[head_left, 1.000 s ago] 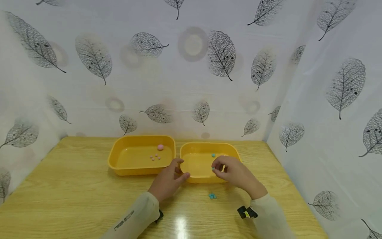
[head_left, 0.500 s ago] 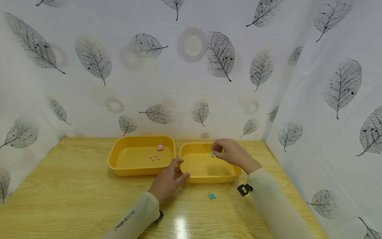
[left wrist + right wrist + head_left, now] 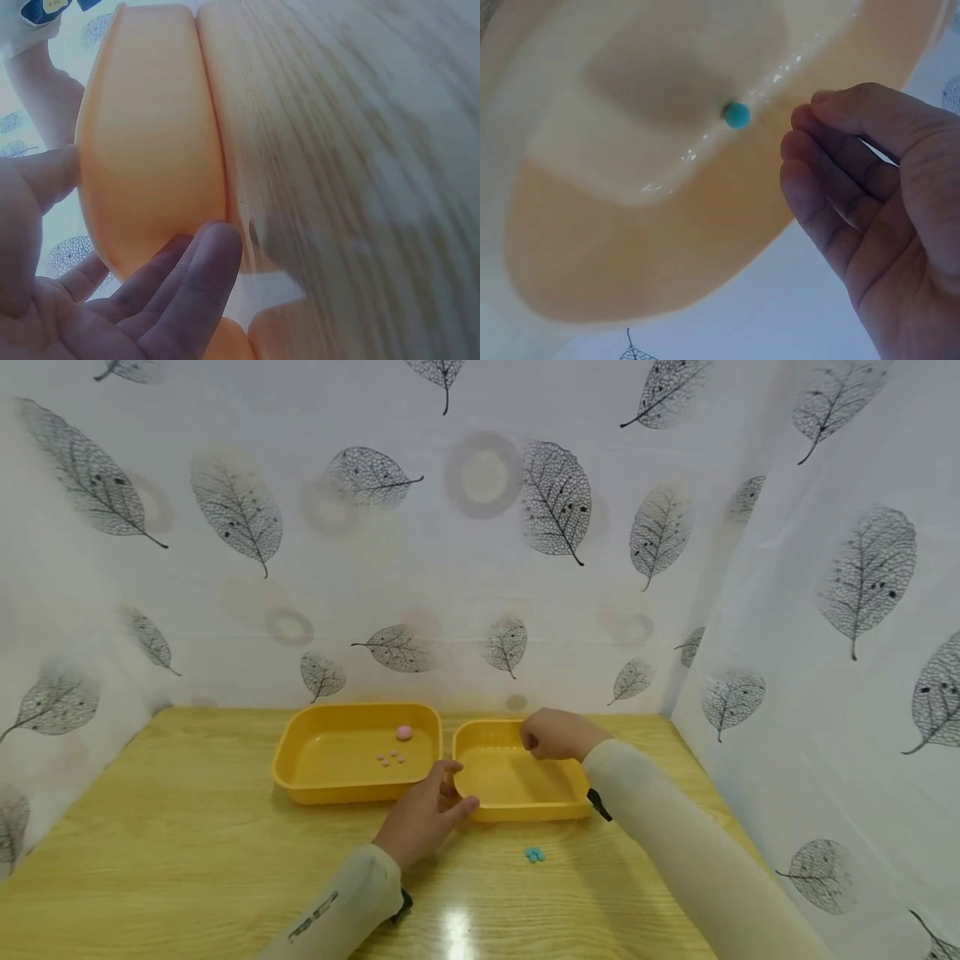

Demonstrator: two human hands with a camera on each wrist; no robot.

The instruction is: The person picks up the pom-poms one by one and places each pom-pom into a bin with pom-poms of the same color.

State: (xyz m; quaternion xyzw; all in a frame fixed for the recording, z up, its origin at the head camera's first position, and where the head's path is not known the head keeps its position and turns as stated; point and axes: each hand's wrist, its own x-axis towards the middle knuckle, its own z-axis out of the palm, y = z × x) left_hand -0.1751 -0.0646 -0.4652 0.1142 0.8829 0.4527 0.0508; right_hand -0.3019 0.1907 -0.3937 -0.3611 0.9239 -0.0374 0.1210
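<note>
Currently we list two yellow trays on the bench (image 3: 172, 827). Right tray (image 3: 525, 812): holds one blue ball (image 3: 736, 115), lying on its floor near the far wall, seen from the right wrist. Right hand (image 3: 558, 735): over the far part of that tray, fingers loosely bent, released; we see nothing between thumb and fingertips, and the ball lies just beside them. Left hand (image 3: 420, 822): fingers and thumb spread, resting against the near left corner of the same tray. Left tray (image 3: 337, 793): just beside the other; we count one larger pink ball (image 3: 404, 732) toward its far right and four small pink pieces nearer. Blue cluster (image 3: 534, 855): on the bench, near side of the right tray, its count unclear to us.
</note>
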